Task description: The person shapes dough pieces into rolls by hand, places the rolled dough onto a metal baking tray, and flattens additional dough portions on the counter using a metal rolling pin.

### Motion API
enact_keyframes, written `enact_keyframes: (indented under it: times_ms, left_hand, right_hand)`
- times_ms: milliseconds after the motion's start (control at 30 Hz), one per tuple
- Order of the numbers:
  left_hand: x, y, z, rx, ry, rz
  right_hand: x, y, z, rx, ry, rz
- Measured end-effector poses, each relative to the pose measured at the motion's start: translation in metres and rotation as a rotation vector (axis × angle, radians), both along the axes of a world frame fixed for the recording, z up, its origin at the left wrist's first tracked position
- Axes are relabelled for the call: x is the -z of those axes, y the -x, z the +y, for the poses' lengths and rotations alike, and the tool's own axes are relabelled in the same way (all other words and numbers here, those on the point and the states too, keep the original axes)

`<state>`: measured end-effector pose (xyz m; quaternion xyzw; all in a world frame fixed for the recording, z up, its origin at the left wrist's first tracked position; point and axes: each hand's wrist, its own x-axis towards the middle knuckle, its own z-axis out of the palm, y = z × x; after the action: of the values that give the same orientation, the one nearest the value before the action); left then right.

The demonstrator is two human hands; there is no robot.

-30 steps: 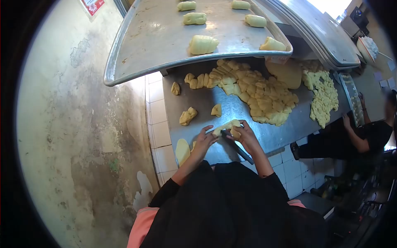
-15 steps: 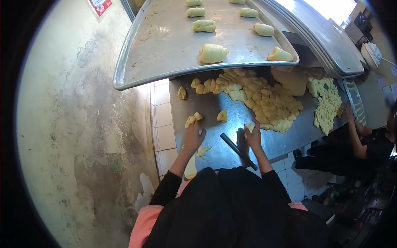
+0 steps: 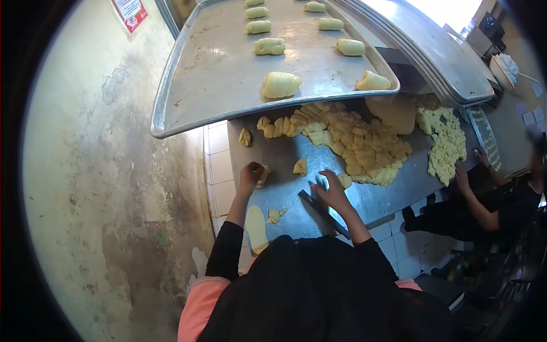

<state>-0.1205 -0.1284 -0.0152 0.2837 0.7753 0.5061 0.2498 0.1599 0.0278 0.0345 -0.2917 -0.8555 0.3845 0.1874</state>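
Observation:
My left hand (image 3: 250, 178) is at the left of the metal table, its fingers curled in against a small dough piece (image 3: 263, 176) that they partly hide. My right hand (image 3: 330, 192) is open, thumb and fingers apart, above a dark rod (image 3: 322, 213) lying slantwise on the table. Just right of those fingers rests a dough piece (image 3: 345, 180). Another dough lump (image 3: 300, 167) sits between my hands. Closer to me lie a flattened long strip of dough (image 3: 256, 227) and a thin torn scrap (image 3: 276, 215).
A baking tray (image 3: 199, 117) with rolled dough pieces juts over the table's far side. Beneath its edge spreads a big heap of cut dough (image 3: 364, 145), with a second heap (image 3: 445, 145) farther right. Stacked trays (image 3: 450, 62) stand beyond. A co-worker (image 3: 484, 208) reaches in from the right.
My right hand has let go of the dough piece and moved left over the rod. My left hand has curled its fingers at the left dough. The view has shifted slightly.

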Motion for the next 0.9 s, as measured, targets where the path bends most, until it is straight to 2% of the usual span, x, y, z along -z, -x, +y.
enact_keyframes:
  times_ms: [33, 67, 167, 267, 367, 400, 500, 533, 633, 700, 767, 867, 900]
  left_hand:
    - [-0.009, -0.001, -0.005, -0.061, -0.052, -0.253]
    - [-0.019, 0.001, -0.012, -0.041, -0.133, -0.554]
    - [-0.044, -0.014, -0.02, -0.078, -0.469, -0.921]
    - [-0.062, -0.035, -0.021, -0.004, -0.596, -1.137]
    - [-0.086, -0.061, -0.02, 0.059, -0.649, -1.213]
    - [-0.078, -0.063, -0.02, 0.049, -0.675, -1.267]
    - [-0.112, -0.089, -0.019, -0.005, -0.631, -1.032]
    - [-0.121, -0.097, -0.018, 0.004, -0.521, -0.835]
    - [-0.118, -0.098, -0.022, 0.223, -0.292, -0.707]
    - [-0.122, -0.096, -0.026, 0.286, -0.263, -0.765]
    - [-0.122, -0.095, -0.028, 0.364, -0.243, -0.797]
    - [-0.117, -0.092, -0.033, 0.488, -0.179, -0.781]
    - [-0.118, -0.091, -0.034, 0.524, -0.127, -0.757]
  right_hand:
    - [-0.019, 0.003, -0.008, -0.024, 0.237, 0.023]
    - [-0.031, 0.008, -0.015, -0.057, 0.3, 0.027]
    - [-0.03, 0.025, -0.03, -0.156, 0.449, 0.031]
    - [-0.045, 0.04, -0.047, -0.221, 0.616, 0.033]
    - [-0.056, 0.053, -0.057, -0.326, 0.81, 0.229]
    - [-0.053, 0.056, -0.061, -0.314, 0.963, 0.309]
    - [-0.049, 0.051, -0.059, -0.319, 0.942, 0.247]
    - [-0.05, 0.05, -0.061, -0.303, 0.894, 0.282]
    - [-0.054, 0.044, -0.058, -0.267, 0.854, 0.231]
    - [-0.06, 0.035, -0.052, -0.277, 0.845, 0.16]
    - [-0.079, 0.025, -0.048, -0.253, 0.969, 0.103]
    - [-0.086, 0.012, -0.036, -0.322, 1.018, -0.014]
    - [-0.084, 0.008, -0.03, -0.374, 0.943, -0.058]
